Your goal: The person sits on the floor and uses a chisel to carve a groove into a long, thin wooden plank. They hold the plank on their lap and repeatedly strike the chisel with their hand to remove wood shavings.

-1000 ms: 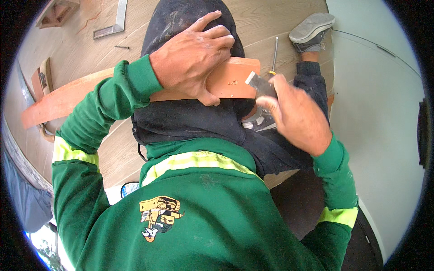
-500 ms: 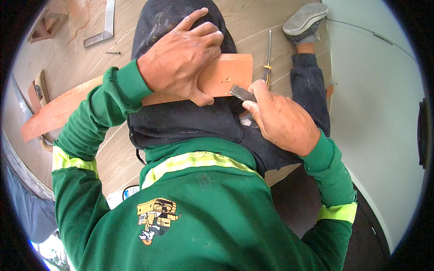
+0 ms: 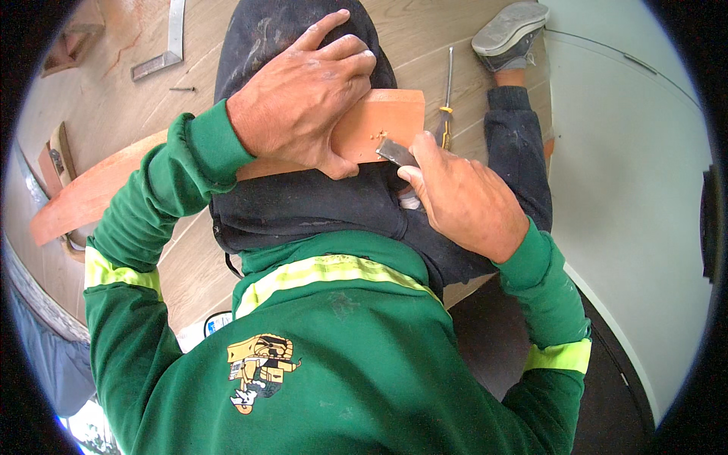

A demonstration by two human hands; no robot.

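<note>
A long, reddish wooden board (image 3: 387,114) lies across my raised leg, its far end reaching out to the left beneath my left sleeve. My left hand (image 3: 303,102) clamps it from above, thumb on the near edge and index finger stretched out past the far side. Closed in my right hand (image 3: 470,197) is a chisel (image 3: 396,152), whose flat metal blade meets the board's near edge close to its right end. Its handle is hidden in my fist. Small wood crumbs (image 3: 378,136) sit on the face beside the blade tip.
A screwdriver (image 3: 447,110) lies on the wood-look floor beyond my right hand. At the upper left are a metal square (image 3: 176,45), a screw or nail (image 3: 182,89) and a wooden box-like piece (image 3: 80,34). A pale panel (image 3: 622,167) stands along the right.
My right hand has shifted slightly left, bringing the chisel blade further over the board toward the crumbs. My left hand keeps its grip on the board.
</note>
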